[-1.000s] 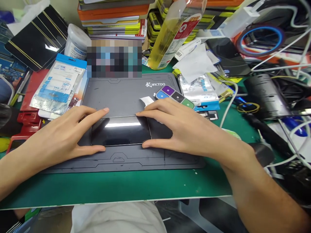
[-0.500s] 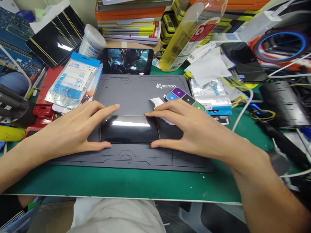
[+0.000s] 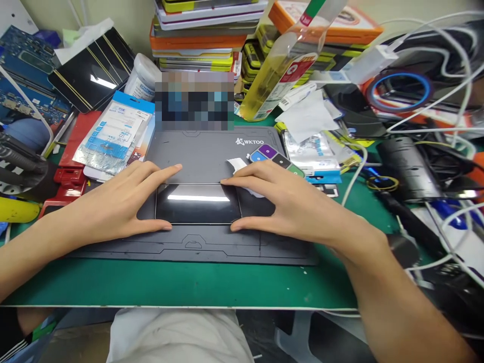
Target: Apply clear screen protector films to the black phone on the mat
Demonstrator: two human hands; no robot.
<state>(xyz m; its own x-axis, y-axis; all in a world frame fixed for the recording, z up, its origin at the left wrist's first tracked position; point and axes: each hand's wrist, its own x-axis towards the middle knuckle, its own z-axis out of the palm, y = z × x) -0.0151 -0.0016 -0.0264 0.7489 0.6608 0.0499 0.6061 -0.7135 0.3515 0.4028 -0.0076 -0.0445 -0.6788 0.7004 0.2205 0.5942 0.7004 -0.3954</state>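
A smartphone, glossy black screen up with a strip of light reflected in it, lies lengthwise on a dark grey work mat marked WKTOO. My right hand spans its right end, index finger at the far edge and thumb at the near edge. At the left end is my left hand, fingers spread: the thumb lies along the near edge, while the index finger reaches over the mat beyond the far edge. Under my right fingers are a torn white paper scrap and a card with coloured squares.
Behind the mat is a pixelated screen. A bottle of yellow liquid leans at the back right, near stacked cases. Plastic packets lie left; cables and a blue-rimmed tape roll crowd the right.
The view has shifted slightly, bringing more of the right side into sight. Both hands keep nearly the same pose at the smartphone, which stays flat on the mat.
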